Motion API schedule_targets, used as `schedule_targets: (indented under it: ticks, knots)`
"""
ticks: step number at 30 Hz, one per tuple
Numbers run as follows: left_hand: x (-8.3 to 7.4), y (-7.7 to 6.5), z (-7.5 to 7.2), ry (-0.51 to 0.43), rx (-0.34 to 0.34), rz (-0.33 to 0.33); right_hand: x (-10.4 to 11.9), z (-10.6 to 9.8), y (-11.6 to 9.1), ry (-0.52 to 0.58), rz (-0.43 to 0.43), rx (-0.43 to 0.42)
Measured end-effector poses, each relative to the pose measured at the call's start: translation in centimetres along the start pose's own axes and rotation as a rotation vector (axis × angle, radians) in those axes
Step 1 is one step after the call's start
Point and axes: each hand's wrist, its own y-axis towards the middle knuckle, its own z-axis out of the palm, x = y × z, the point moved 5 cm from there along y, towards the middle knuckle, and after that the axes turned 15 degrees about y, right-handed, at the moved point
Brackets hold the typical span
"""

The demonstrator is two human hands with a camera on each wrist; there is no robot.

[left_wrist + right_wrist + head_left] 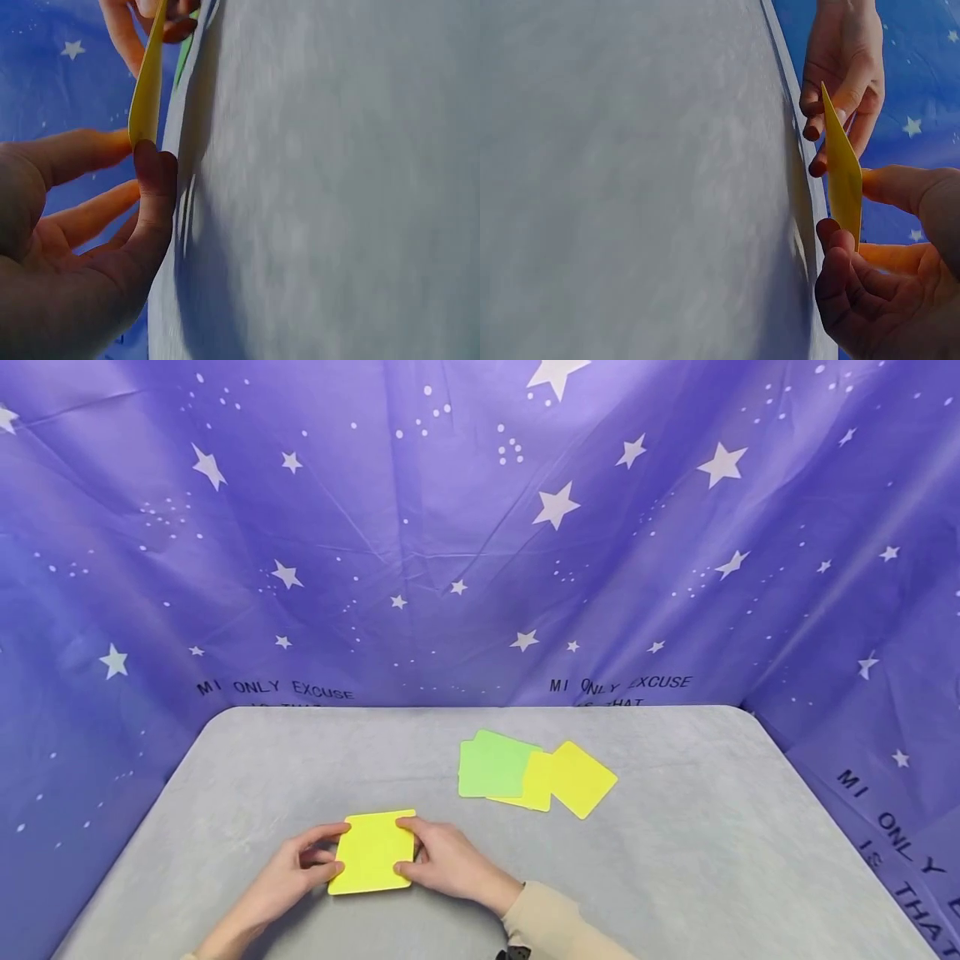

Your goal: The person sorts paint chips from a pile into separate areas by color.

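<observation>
Between both hands is a yellow square card [372, 853] with rounded corners, held above the table near its front. My left hand [294, 870] pinches its left edge. My right hand [448, 862] grips the opposite edge, with one finger and the thumb on the top face. Seen edge-on in the left wrist view, the yellow card [148, 94] is slightly bowed and apart from the tabletop. In the right wrist view the yellow card [843, 172] has fingers on both faces. Whether it is one sheet or several cannot be told.
Farther back on the grey table [675, 860] lie overlapping cards: green cards [495, 767] on the left, a yellow card [536, 783] partly under them, and another yellow card [583, 779] at the right. A purple star-printed curtain [450, 527] stands behind and at the sides.
</observation>
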Motion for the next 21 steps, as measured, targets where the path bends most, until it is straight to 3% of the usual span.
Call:
schedule_targets:
  ticks: [7,12,21]
  knots:
    - [0.4,-0.1,-0.7,0.143,-0.089,-0.005,0.3,1.1,1.2,-0.115,0.03,0.016]
    - [0.0,0.1,-0.6,0.275,-0.148,0.015,-0.1,1.2,1.5,-0.1,0.049,0.022]
    - [-0.4,0.1,-0.7,0.363,-0.162,0.033,-0.7,1.1,1.9,-0.081,0.053,0.041]
